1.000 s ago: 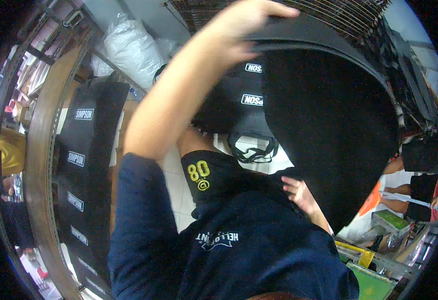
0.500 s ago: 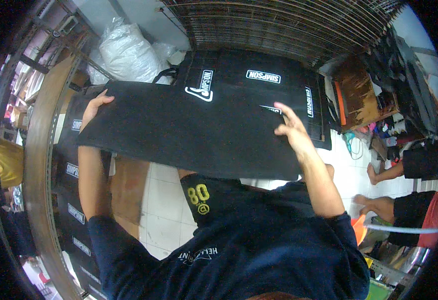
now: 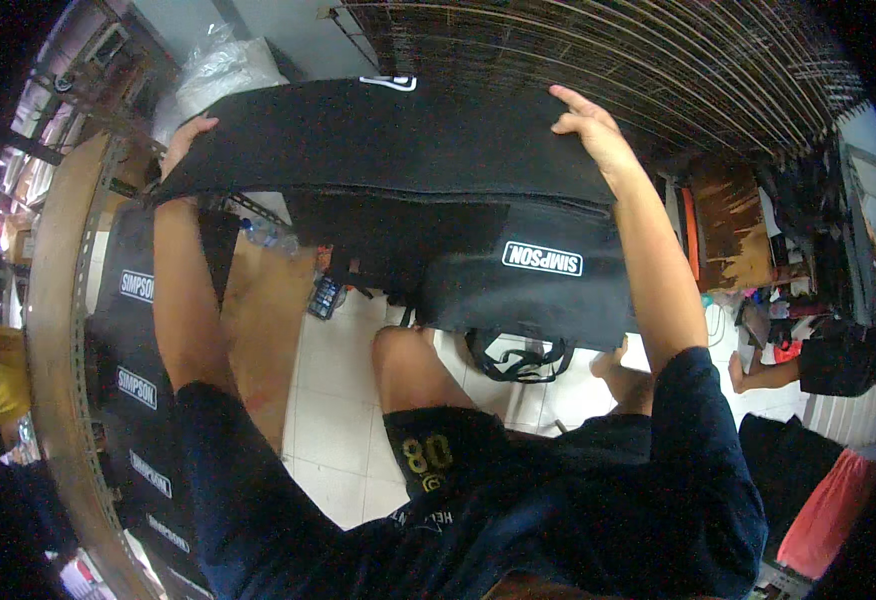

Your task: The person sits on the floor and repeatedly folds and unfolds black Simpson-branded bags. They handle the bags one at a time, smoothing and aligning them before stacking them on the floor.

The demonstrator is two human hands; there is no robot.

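Note:
A wide black fabric panel [image 3: 378,140], with part of a white print on its far edge, is held up in front of me, stretched between my hands. At its left end my left hand [image 3: 186,145] is closed, thumb on top and the other fingers hidden. My right hand [image 3: 598,135] grips the right end, a finger and thumb showing over the edge. Below and nearer to me hangs a black fabric piece [image 3: 528,300] with a white-framed label; whether it joins the panel I cannot tell. Black straps [image 3: 523,365] dangle under it, between my legs.
Stacked black pieces with white labels [image 3: 138,385] line a shelf edge [image 3: 68,300] at left. Brown board [image 3: 263,340] lies beside them. A wire rack [image 3: 598,50] stands at the back, near a clear plastic sack [image 3: 223,75]. Another person's limb [image 3: 763,375] shows at right.
Both hands have lifted the panel up and away from me, tipping it. The labelled piece and straps beneath it have come into view.

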